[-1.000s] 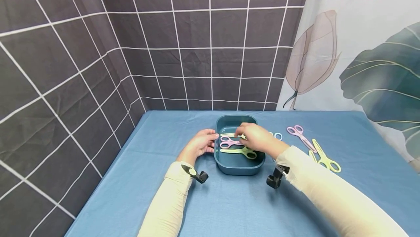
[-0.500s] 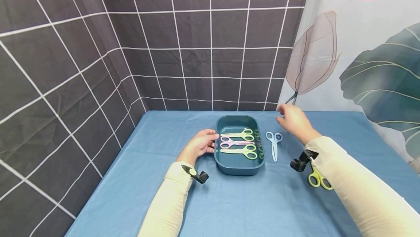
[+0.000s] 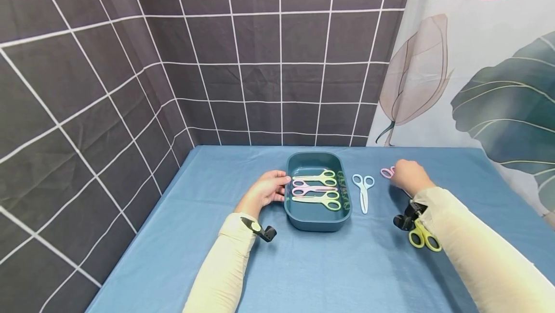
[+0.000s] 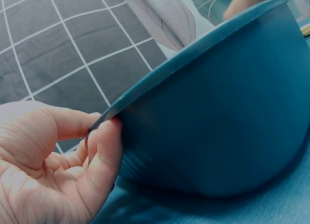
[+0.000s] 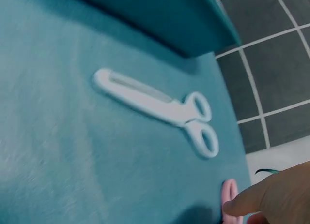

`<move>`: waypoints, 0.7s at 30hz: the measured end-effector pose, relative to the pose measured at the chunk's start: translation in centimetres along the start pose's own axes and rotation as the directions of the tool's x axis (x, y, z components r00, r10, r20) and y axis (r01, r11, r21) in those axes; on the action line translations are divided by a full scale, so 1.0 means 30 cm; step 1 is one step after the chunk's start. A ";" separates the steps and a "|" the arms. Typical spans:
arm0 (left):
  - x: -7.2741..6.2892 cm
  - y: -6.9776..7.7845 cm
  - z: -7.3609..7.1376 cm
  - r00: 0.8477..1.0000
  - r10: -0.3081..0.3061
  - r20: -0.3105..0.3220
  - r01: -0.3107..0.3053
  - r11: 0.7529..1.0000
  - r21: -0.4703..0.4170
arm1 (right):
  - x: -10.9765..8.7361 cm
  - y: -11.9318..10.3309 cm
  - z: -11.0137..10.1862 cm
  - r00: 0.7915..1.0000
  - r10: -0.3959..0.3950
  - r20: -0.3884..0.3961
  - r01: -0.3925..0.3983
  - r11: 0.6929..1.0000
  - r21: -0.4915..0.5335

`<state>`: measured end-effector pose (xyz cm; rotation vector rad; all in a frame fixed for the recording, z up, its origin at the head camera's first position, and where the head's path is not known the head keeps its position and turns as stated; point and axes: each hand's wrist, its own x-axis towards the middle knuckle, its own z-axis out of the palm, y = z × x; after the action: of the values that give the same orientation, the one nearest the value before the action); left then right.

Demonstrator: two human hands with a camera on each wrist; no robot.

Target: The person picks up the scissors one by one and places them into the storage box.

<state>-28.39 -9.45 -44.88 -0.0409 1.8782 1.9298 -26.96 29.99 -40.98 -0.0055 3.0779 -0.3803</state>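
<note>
My left hand (image 3: 270, 188) pinches the left rim of a teal plastic tray (image 3: 318, 225); the left wrist view shows the thumb over the rim and fingers outside the tray wall (image 4: 208, 122). In the tray lie yellow-green scissors (image 3: 321, 199), pink scissors (image 3: 309, 188) and another yellow-green pair (image 3: 313, 178). My right hand (image 3: 409, 176) is over a second pair of pink scissors (image 3: 387, 172). In the right wrist view, its thumb and a finger are at the pink handle (image 5: 228, 195); the blades are hidden.
Light blue scissors (image 3: 363, 192) lie just right of the tray, handles away from me. Yellow scissors (image 3: 422, 238) lie partly under my right forearm. A blue cloth (image 3: 295, 274) covers the table, which meets a dark grid-patterned curtain (image 3: 256, 82).
My right hand has left the tray, lifted to the right, and come down on the pink scissors on the table. The left hand has stayed at the tray's rim.
</note>
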 end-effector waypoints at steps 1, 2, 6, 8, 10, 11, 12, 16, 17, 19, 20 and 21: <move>0.000 0.000 0.000 1.000 0.001 0.001 -0.001 1.000 -0.001 | -0.001 0.008 0.006 1.000 -0.005 0.010 0.006 1.000 -0.014; 0.001 0.000 0.001 1.000 0.000 0.001 0.000 1.000 -0.004 | -0.003 0.013 0.012 1.000 -0.007 0.015 0.007 1.000 -0.020; -0.001 -0.001 0.002 1.000 0.000 0.000 0.000 1.000 -0.003 | -0.006 0.032 0.031 1.000 0.015 0.011 -0.015 0.999 -0.028; 0.000 -0.005 0.001 1.000 0.001 0.000 -0.001 1.000 0.001 | -0.006 0.039 0.038 0.999 0.033 0.009 -0.033 0.999 -0.029; 0.000 -0.007 0.001 1.000 -0.001 -0.001 0.001 1.000 0.004 | -0.006 0.044 0.042 0.999 0.036 0.005 -0.036 0.999 -0.040; 0.000 -0.008 0.001 1.000 -0.005 0.000 0.005 1.000 0.002 | -0.005 0.046 0.044 0.999 0.037 0.005 -0.037 0.998 -0.043; 0.001 -0.008 0.000 1.000 -0.005 0.001 0.005 1.000 0.001 | -0.005 0.048 0.044 0.999 0.034 0.003 -0.034 0.998 -0.047; 0.003 -0.007 -0.001 1.000 -0.003 0.000 0.003 1.000 0.000 | -0.005 0.045 0.042 0.999 0.038 0.003 -0.038 0.998 -0.040; 0.003 -0.005 -0.001 1.000 -0.003 0.000 0.003 1.000 -0.002 | -0.005 0.044 0.042 0.999 0.041 0.004 -0.041 0.999 -0.035; 0.003 -0.002 -0.001 1.000 -0.004 -0.002 0.004 1.000 -0.003 | -0.004 0.041 0.040 0.999 0.048 0.005 -0.048 0.999 -0.024; 0.002 -0.001 -0.001 1.000 -0.006 -0.004 0.006 1.000 -0.005 | -0.003 0.040 0.040 0.999 0.043 -0.001 -0.043 0.999 -0.024; 0.002 0.000 0.000 1.000 -0.006 -0.003 0.006 1.000 -0.003 | -0.002 0.039 0.038 0.999 0.039 -0.005 -0.039 0.999 -0.019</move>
<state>-28.45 -9.45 -44.91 -0.0506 1.8749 1.9291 -26.85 30.84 -42.37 0.0554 3.0813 -0.3496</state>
